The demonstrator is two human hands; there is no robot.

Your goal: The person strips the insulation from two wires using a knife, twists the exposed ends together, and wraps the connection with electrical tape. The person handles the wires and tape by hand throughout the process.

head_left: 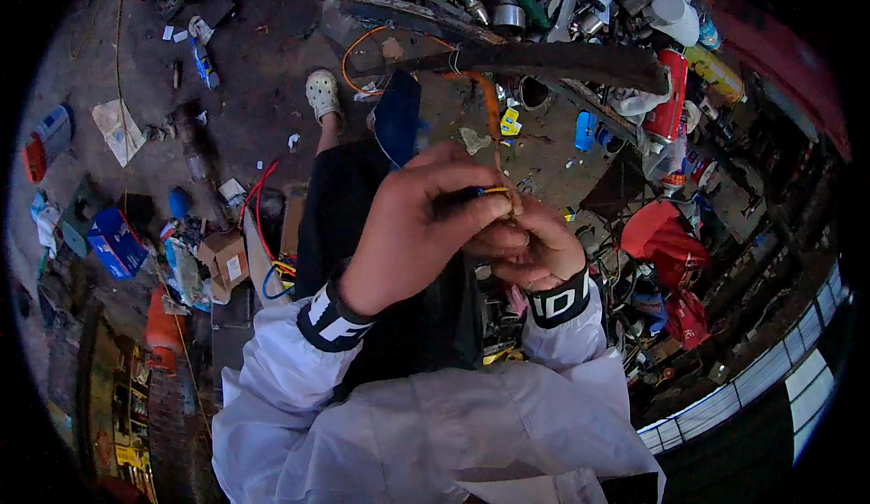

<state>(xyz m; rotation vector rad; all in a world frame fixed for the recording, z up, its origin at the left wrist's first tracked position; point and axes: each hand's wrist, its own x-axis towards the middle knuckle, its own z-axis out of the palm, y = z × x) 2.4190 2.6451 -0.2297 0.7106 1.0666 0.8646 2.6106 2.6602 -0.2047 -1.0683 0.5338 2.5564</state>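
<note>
My left hand (399, 223) and my right hand (553, 246) meet in front of my body, fingertips almost touching. Between my left thumb and forefinger is a thin wire (494, 190) showing yellow, with a bit of blue by the fingertip. My right fingers are closed at the same spot, pinching the wire's end; the curled fingers hide part of it. Just above the hands hangs an orange cable (492, 110), its lower end running down toward my fingers. A dark blue flat piece (397, 119) lies behind my left hand.
A workbench edge (580, 64) heaped with metal parts and tools crosses the top. Right of my hands are a red can (668, 96) and a red bag (666, 237). At left lie a blue box (116, 243), a cardboard box (225, 264), red cables (249, 205) and an orange cylinder (165, 330).
</note>
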